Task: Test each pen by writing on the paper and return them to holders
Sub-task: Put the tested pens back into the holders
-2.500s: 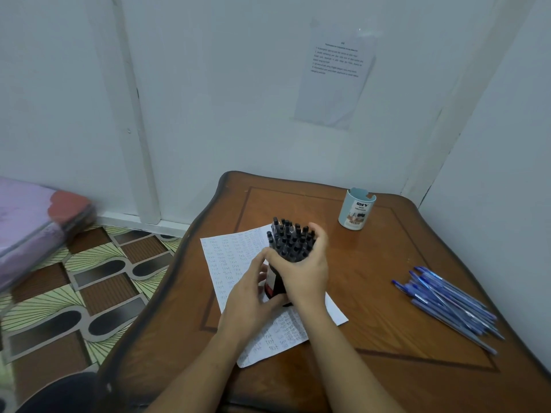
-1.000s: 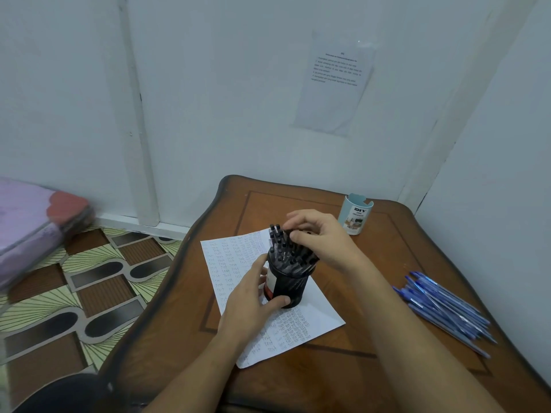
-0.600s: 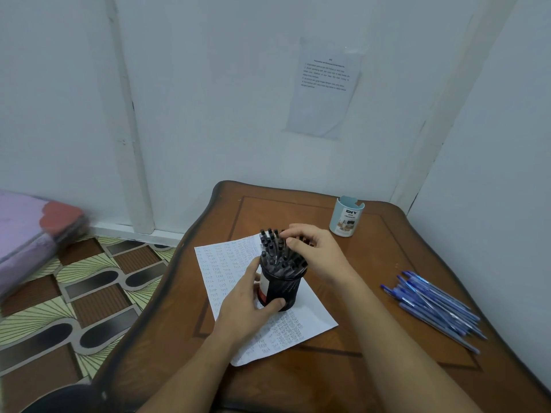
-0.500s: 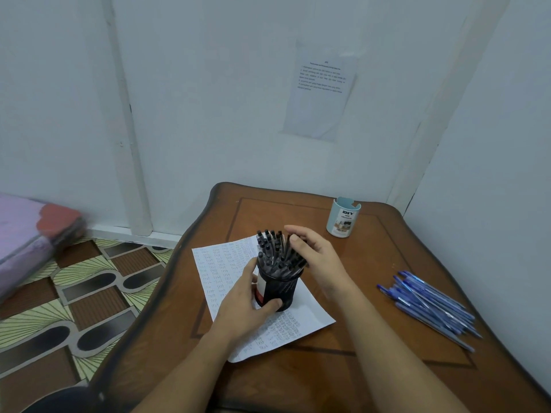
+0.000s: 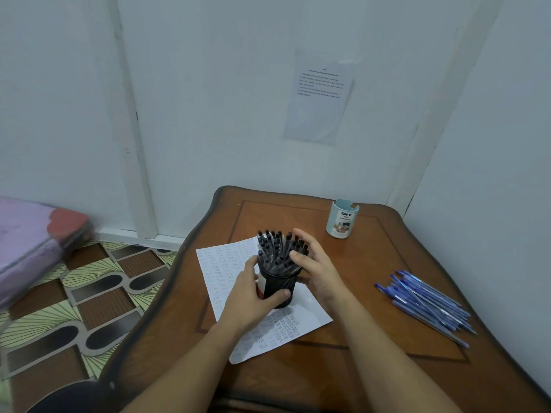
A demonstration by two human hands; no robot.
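On the wooden table [image 5: 372, 263], the black holder [image 5: 278, 286] stands on the paper [image 5: 220, 263]. The left hand [image 5: 250, 296] clasps the black holder, likely to steady it, while the right hand [image 5: 316, 266] curls round the black pens [image 5: 272, 248]. Blue pens [image 5: 426, 302] lie loose at right, the pale holder [image 5: 343, 219] farther off.

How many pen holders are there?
2: the black holder, full of pens, on the paper, gripped by the left hand; the pale blue holder far back on the table.
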